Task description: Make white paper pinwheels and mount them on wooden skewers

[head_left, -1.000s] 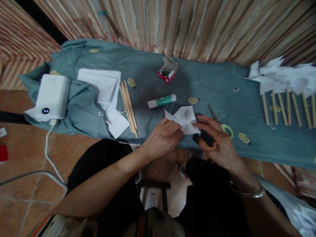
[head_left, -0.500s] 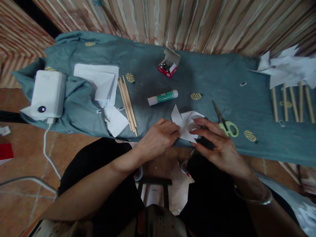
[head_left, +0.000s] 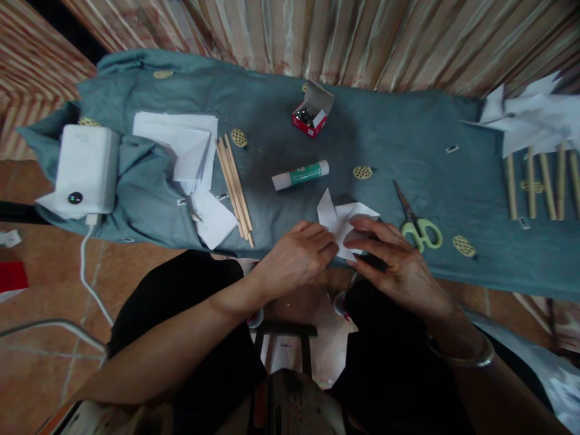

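A white paper pinwheel (head_left: 343,225) with folded blades lies between my two hands near the front edge of the cloth. My left hand (head_left: 302,251) pinches its left side, the fingers curled together. On the right side my right hand (head_left: 385,254) grips the paper, with thumb and fingers bent around a blade; the fingertips partly cover it. Just right of that hand lie the scissors (head_left: 419,232) with light green handles. A glue stick (head_left: 301,175) lies beyond the pinwheel. Farther back stands an open red box (head_left: 310,118) of small shiny metal pieces.
Wooden sticks (head_left: 234,190) lie left of the glue stick, beside white paper sheets (head_left: 206,130). A white power bank (head_left: 86,172) with a cable sits at the far left. Several finished pinwheels (head_left: 530,118) on sticks lie at the right. A pleated curtain (head_left: 353,42) hangs behind.
My left hand has shifted slightly right, farther over the paper pinwheel. My right hand's fingers have closed in a little. The whole view has moved slightly.
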The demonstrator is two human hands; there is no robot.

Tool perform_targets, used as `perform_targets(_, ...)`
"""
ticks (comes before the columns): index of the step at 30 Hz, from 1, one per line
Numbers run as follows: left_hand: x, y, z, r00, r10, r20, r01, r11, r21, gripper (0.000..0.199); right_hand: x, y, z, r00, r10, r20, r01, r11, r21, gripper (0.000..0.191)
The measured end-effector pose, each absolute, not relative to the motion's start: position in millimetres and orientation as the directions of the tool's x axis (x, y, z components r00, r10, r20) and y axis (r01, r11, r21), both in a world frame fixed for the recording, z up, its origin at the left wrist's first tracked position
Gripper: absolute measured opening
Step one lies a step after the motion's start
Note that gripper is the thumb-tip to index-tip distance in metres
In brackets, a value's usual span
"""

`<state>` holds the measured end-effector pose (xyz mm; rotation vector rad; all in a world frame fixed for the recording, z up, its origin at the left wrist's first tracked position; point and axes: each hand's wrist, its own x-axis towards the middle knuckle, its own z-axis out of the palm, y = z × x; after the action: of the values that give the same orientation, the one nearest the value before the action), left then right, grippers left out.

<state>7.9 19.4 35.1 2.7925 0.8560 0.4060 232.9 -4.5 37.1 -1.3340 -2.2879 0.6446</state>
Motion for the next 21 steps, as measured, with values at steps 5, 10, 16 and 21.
perform_targets(5,11.3,17.8,30.8,0.787,0.576,0.220,0.525,-0.813,0.251,0.016,234.0,-6.2,37.6,-0.456,0.884,0.106,0.674,0.421,-0.607,0.014)
perform_targets(10,12.3,17.1,28.6,0.773,0.581,0.255,0.531,-0.812,0.242,0.016,237.1,-9.1,38.4,-0.471,0.877,0.094,0.646,0.416,-0.640,0.009)
perform_targets(16,13.3,17.6,30.3,0.772,0.579,0.262,0.532,-0.815,0.230,0.020,237.7,-9.3,40.3,-0.449,0.891,0.066,0.635,0.370,-0.678,0.009)
perform_targets(21,12.9,17.1,31.7,0.774,0.585,0.243,0.538,-0.809,0.235,0.019,232.8,-5.1,42.7,-0.382,0.923,0.051,0.645,0.305,-0.701,0.010)
